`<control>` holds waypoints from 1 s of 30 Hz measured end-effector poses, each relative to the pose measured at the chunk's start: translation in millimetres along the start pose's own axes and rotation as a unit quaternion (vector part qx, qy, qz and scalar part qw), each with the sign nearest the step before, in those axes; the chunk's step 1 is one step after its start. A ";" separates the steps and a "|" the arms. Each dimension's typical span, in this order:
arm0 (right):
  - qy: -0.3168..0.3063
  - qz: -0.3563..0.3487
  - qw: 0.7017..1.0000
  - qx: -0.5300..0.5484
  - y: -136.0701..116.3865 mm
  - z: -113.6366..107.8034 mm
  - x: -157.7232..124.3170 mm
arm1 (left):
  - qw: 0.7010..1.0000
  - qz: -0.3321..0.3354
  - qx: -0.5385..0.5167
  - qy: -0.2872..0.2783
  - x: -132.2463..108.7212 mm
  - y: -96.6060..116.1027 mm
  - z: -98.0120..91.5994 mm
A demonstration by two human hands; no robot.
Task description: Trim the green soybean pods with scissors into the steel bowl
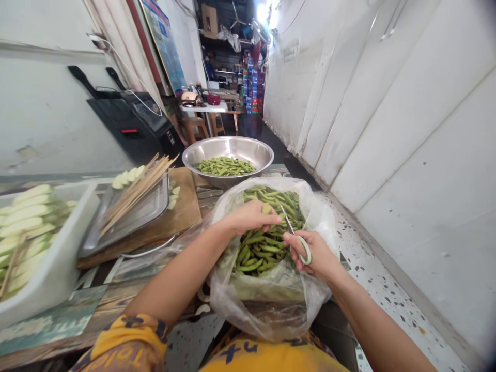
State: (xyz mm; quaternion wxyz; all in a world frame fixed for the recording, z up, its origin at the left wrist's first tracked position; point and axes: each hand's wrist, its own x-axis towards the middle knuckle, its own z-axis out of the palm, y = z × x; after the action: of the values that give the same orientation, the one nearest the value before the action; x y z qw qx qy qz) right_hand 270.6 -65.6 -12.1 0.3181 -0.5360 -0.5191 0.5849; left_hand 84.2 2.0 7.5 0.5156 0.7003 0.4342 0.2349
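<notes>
My left hand (248, 217) is closed in a pinch on a green bean pod (266, 208) above an open clear plastic bag (271, 305) full of green pods (263, 248). My right hand (313, 256) grips pale green-handled scissors (298, 240), their blades pointing up toward the pod in my left hand. Beyond the bag, a steel bowl (228, 150) holds a layer of pods.
A metal tray (127, 217) with bamboo skewers and pale vegetable slices rests on a wooden board (182, 214) at the left. A white tub (50, 268) of sliced vegetables stands at the far left. White wall panels run along the right, a narrow corridor ahead.
</notes>
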 end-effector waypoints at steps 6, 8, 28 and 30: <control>-0.044 -0.040 0.998 0.031 -2.3 -2.0 -3.0 | 0.976 -0.027 -0.210 0.046 1.7 5.9 3.0; -0.055 -0.046 0.997 0.032 -2.7 -2.0 -5.1 | 0.963 -0.010 -0.264 0.041 2.9 7.4 4.2; -0.016 -0.018 0.999 0.037 -0.5 2.4 -3.4 | 0.957 -0.021 -0.290 0.017 0.6 13.5 7.0; -0.023 -0.022 0.998 0.055 0.0 1.4 -3.9 | 0.941 -0.048 -0.331 0.050 2.4 15.6 3.5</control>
State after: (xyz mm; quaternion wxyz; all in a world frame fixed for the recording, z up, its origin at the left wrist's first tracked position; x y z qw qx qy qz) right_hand 270.1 -69.6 -11.1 0.3478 -0.4930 -0.5049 0.6173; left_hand 93.9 0.8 20.4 0.7063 0.4560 0.3906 0.3750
